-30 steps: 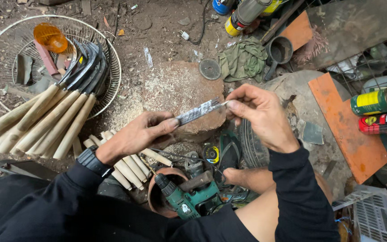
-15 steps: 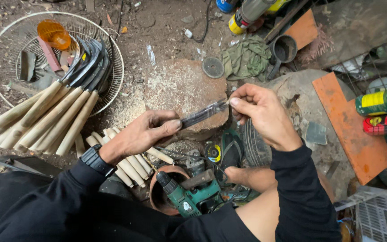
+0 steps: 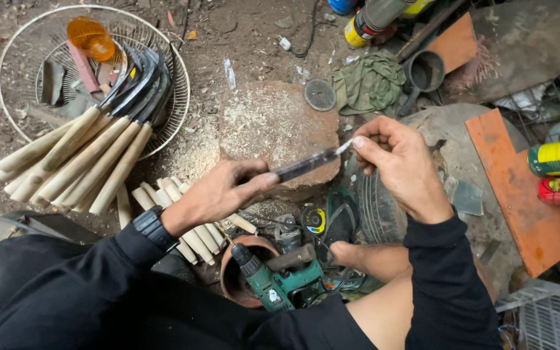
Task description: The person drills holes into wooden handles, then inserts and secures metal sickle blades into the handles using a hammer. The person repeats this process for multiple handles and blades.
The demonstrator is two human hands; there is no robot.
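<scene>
The left hand (image 3: 218, 193) clenches one end of a narrow metal blade (image 3: 306, 166), and the right hand (image 3: 400, 165) pinches its bright tip between thumb and fingers (image 3: 360, 140). The blade is held level above a sawdust-covered wooden block (image 3: 273, 129). Below the hands lies a green power drill (image 3: 277, 282) beside what looks like a clay pot (image 3: 234, 275). To the left, sickles with pale wooden handles (image 3: 79, 162) rest across a round wire guard (image 3: 14, 45); short loose handles (image 3: 189, 230) lie near the left wrist.
</scene>
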